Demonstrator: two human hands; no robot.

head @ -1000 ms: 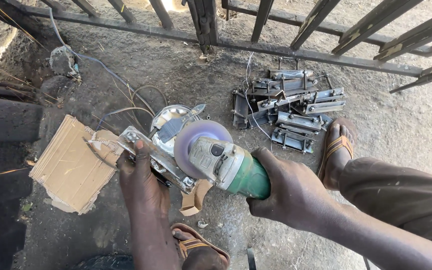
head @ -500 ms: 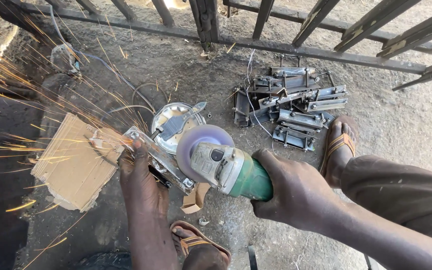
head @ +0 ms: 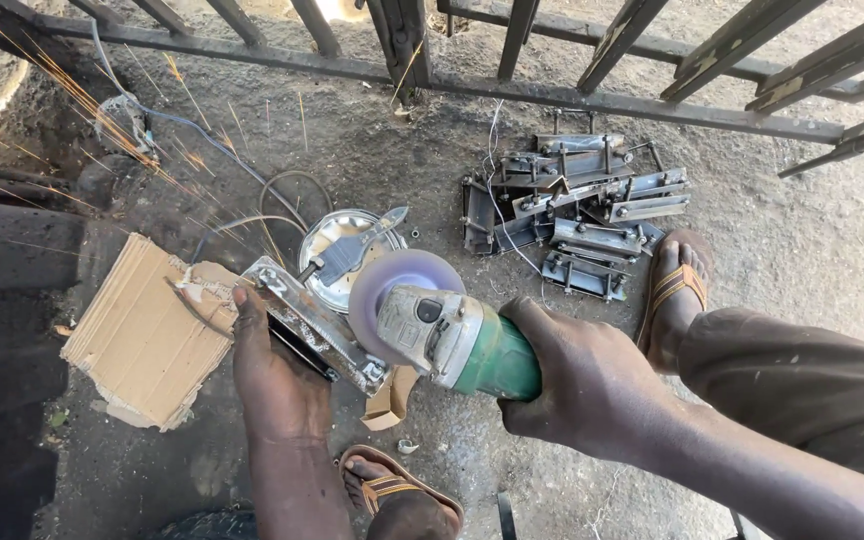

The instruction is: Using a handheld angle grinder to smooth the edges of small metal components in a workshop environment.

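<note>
My right hand (head: 582, 385) grips the green body of an angle grinder (head: 447, 335). Its spinning disc (head: 397, 290) meets the edge of a flat steel bracket (head: 317, 325). My left hand (head: 272, 375) presses down on that bracket and holds it against the ground. Orange sparks (head: 102, 120) fly up and to the left from the contact point. A round metal tin (head: 342, 255) with a small trowel-like tool on it lies just behind the disc.
A pile of similar steel brackets (head: 577, 205) lies at the upper right. A torn cardboard sheet (head: 147, 335) lies left of the bracket. Cables (head: 252, 200) trail across the dirt. A dark metal gate (head: 592, 95) runs along the top. My sandalled feet (head: 677, 290) flank the work.
The disc started throwing sparks half a second ago; the spray now streams to the upper left and is thinner. Both hands have hardly shifted.
</note>
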